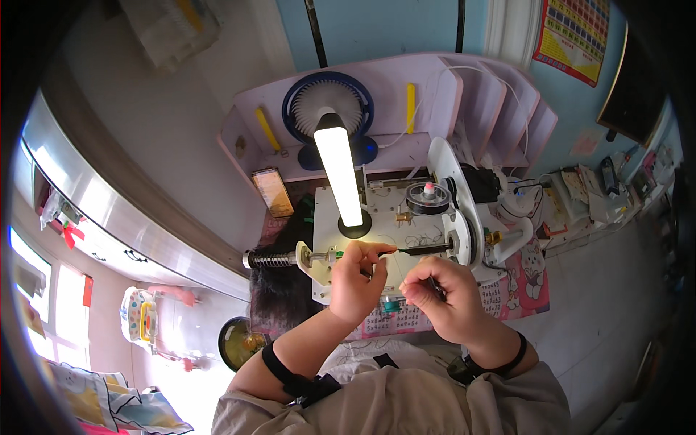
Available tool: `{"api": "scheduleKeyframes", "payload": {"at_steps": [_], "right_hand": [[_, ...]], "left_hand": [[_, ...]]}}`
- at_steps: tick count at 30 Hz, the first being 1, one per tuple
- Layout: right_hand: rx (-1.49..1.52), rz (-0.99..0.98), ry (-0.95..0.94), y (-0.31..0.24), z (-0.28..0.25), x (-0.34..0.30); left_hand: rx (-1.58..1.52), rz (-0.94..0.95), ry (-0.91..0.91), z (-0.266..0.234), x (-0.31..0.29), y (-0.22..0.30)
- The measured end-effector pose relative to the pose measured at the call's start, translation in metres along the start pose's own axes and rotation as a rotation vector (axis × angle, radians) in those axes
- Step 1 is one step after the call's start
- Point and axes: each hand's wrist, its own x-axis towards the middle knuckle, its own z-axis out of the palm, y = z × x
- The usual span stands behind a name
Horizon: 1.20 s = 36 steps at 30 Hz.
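Observation:
A white bench machine (326,217) stands on the table in front of me, with a spring-loaded shaft (274,259) on its left side. A thin dark length runs across it, thickening into a black rod (429,249) at the right-hand wheel (457,243). My left hand (357,281) is closed, thumb and forefinger at the thin dark length. Just to the right, my right hand (448,293) is closed in a pinch; what is between its fingers is too small to make out. A spool (428,198) with a pink-topped knob sits behind the rod.
A lit tube lamp (338,174) stands on the machine plate, with a blue fan (328,105) behind. At the left are a phone (272,192) and a bundle of dark hair (279,293). A pink printed cloth (525,279) covers the table; a bin (241,344) stands lower left.

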Motion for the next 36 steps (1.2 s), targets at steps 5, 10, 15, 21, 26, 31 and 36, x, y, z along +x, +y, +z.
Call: {"api": "scheduleKeyframes", "payload": {"at_steps": [5,10,15,21,26,31,36], "right_hand": [[-0.015,-0.009,0.019,0.002,-0.005,-0.002],[0.013,-0.002,0.013,0.006,-0.013,-0.004],[0.045,-0.01,-0.003,0.007,-0.014,-0.005],[0.056,-0.007,-0.034,0.013,-0.019,-0.009],[0.029,-0.002,-0.044,0.016,-0.008,-0.01],[0.086,0.019,-0.01,0.015,0.0,-0.014],[0.059,-0.011,-0.041,0.017,0.003,-0.017]], "left_hand": [[0.511,0.389,-0.068,-0.021,-0.002,0.004],[1.188,0.531,-0.094,-0.06,-0.039,0.015],[1.165,0.308,0.012,-0.137,-0.086,0.001],[-0.155,-0.454,1.107,-0.262,-0.116,0.014],[0.758,0.586,0.148,-0.129,-0.055,0.053],[0.693,0.514,-0.329,-0.032,-0.009,0.044],[0.662,0.503,-0.293,-0.026,-0.003,0.018]]}}
